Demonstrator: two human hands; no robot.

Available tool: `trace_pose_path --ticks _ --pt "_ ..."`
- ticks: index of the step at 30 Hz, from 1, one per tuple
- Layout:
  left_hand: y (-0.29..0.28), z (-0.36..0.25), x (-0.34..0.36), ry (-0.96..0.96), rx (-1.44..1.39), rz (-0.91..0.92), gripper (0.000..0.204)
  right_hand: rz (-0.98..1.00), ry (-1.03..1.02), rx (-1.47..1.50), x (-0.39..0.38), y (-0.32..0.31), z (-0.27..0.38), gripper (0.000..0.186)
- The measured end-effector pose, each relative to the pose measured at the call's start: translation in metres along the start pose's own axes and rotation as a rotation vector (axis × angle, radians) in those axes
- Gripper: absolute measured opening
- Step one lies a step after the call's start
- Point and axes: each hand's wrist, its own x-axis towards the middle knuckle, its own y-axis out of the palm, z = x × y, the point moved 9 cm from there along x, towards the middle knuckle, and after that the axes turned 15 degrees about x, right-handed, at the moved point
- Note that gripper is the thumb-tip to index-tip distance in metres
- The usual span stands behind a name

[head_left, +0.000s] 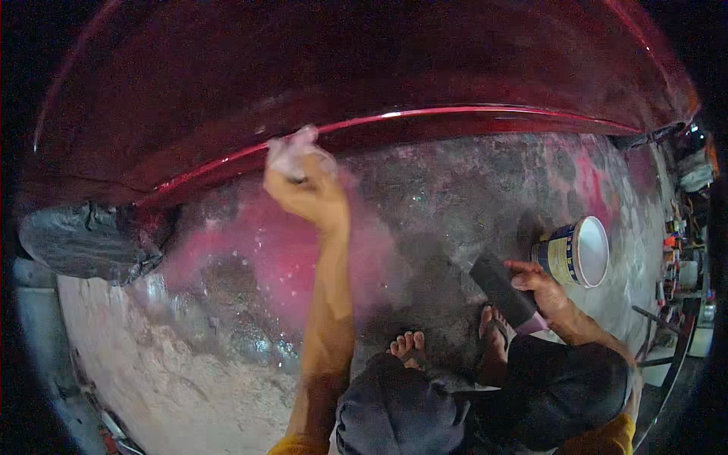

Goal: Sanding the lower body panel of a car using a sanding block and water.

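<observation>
A dark red car body panel [425, 72] spans the top of the head view, with a bright crease line near its lower edge. My left hand [311, 197] is raised to that edge, its fingers closed on a crumpled whitish cloth [296, 150]. Slight blur softens the cloth, which is against or just in front of the panel; I cannot tell which. Over my right knee, my right hand [550, 299] grips a dark, flat sanding block [500, 282] with a pinkish lower end [533, 324]. The block is held away from the panel.
A white-lined paint bucket [560, 252] lies tilted or stands on the wet, pink-stained floor [303, 265] beyond my right hand. Black plastic sheeting [87, 241] covers a bulky shape at left. Assorted shop items [679, 250] line the right edge. My sandalled feet [409, 347] are below.
</observation>
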Motion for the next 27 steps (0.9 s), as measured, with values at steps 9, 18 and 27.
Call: trace_pose_path --ticks 9,18,27 --pt "0.127 -0.038 -0.102 0.078 0.429 0.219 0.034 0.118 0.008 -0.112 -0.004 0.040 0.006 0.053" --pt "0.046 -0.023 -0.035 0.586 0.754 0.079 0.039 -0.366 -0.413 0.310 0.008 -0.065 0.090 0.037" --pt "0.152 -0.065 -0.098 1.439 0.806 0.536 0.040 -0.310 -0.674 0.593 0.141 -0.082 0.146 0.037"
